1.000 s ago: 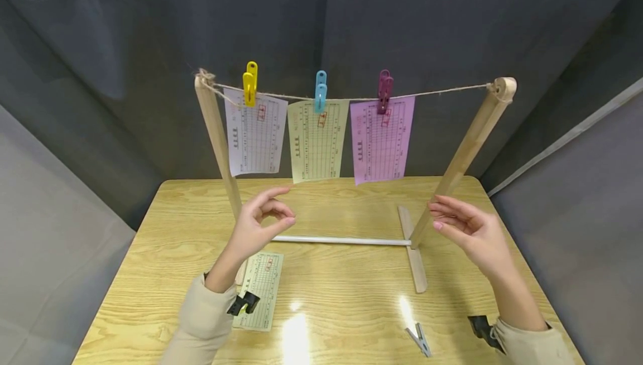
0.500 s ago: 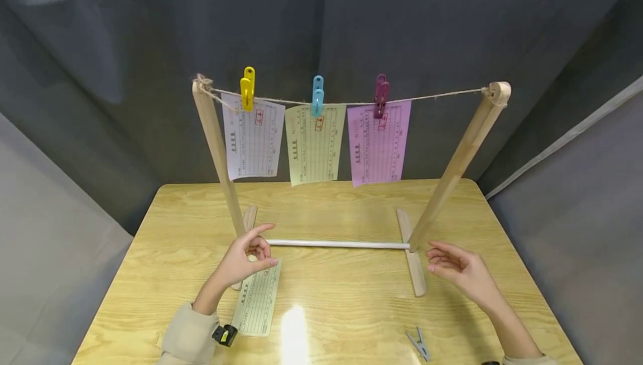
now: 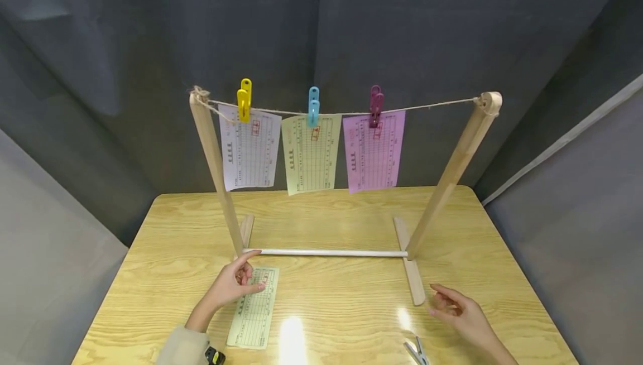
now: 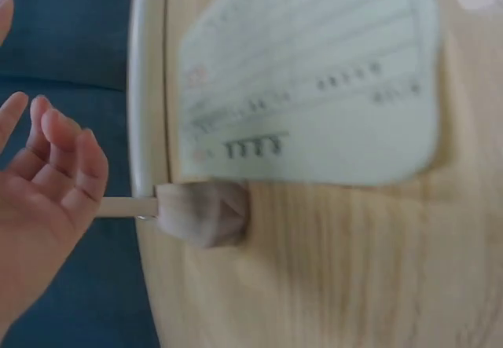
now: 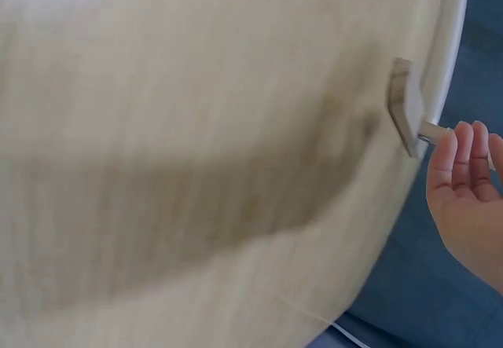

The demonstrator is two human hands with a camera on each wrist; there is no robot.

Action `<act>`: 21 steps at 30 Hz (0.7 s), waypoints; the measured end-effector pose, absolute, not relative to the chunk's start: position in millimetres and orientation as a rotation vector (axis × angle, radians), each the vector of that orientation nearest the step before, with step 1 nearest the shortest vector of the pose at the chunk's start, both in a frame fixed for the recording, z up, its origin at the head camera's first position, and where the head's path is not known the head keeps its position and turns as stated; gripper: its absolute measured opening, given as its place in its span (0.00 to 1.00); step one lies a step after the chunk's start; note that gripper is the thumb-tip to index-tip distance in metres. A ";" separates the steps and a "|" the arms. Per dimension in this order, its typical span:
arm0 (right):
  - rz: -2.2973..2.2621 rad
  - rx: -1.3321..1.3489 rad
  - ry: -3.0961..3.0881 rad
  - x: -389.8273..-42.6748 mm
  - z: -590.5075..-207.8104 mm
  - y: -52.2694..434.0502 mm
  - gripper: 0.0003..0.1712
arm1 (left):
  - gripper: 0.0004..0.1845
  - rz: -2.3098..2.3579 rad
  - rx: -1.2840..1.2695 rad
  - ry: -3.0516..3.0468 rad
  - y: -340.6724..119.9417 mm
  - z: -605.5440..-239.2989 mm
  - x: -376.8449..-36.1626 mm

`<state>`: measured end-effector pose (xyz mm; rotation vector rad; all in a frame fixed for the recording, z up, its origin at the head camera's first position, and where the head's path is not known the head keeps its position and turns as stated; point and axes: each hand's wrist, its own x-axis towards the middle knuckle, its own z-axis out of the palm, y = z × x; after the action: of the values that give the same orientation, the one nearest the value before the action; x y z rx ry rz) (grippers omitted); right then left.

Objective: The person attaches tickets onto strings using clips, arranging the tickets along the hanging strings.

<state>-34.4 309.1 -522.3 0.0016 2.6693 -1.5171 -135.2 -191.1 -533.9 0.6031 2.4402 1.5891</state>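
Lower left of the head view: left hand (image 3: 232,286) low over the worktop (image 3: 341,220), fingers (image 3: 250,287) loosely curled with the tips touching the top end of a pale green form sheet (image 3: 253,309), nothing pinched yet. Sheet lying flat on the wood, long side running toward the bottom edge of the frame, its upper end just beside the left foot of the wooden drying rack (image 3: 216,169), so within easy reach of that hand. In the left wrist view, left hand (image 4: 43,199) with relaxed, slightly bent fingers beside the sheet (image 4: 314,81), blurred.

Lower right: right hand (image 3: 459,315) hovering just above the worktop, fingers loosely spread and empty, near a grey clothespin (image 3: 417,350) lying at the bottom edge, not touching it. Same openness in the right wrist view, right hand (image 5: 468,199) holding nothing.

Centre of the frame: twine (image 3: 427,105) stretched between the two slanted posts, carrying three sheets side by side, each hung from its top edge by one peg: white sheet (image 3: 249,147) under a yellow peg (image 3: 244,100), cream sheet (image 3: 310,153) under a blue peg (image 3: 313,106), pink sheet (image 3: 373,150) under a magenta peg (image 3: 374,106). Free stretch of twine left on the right of the pink sheet. White crossbar (image 3: 326,253) joining the rack's feet near the worktop.
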 end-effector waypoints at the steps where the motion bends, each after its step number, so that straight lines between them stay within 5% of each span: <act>1: -1.506 0.022 2.669 -32.2 -524.7 309.7 0.31 | 0.40 1.563 0.584 2.453 -192.3 -536.5 -134.8; 13: -1.374 0.251 2.545 -10.8 -542.1 312.9 0.37 | 0.42 1.396 0.470 2.526 -202.4 -554.8 -136.0; 21: -1.296 0.115 2.586 4.3 -564.0 310.9 0.39 | 0.45 1.302 0.415 2.478 -206.8 -557.8 -138.5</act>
<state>4.3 310.9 -564.0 0.1155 2.5857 -1.2962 -138.5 -206.8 -557.8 0.4153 2.4776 1.3017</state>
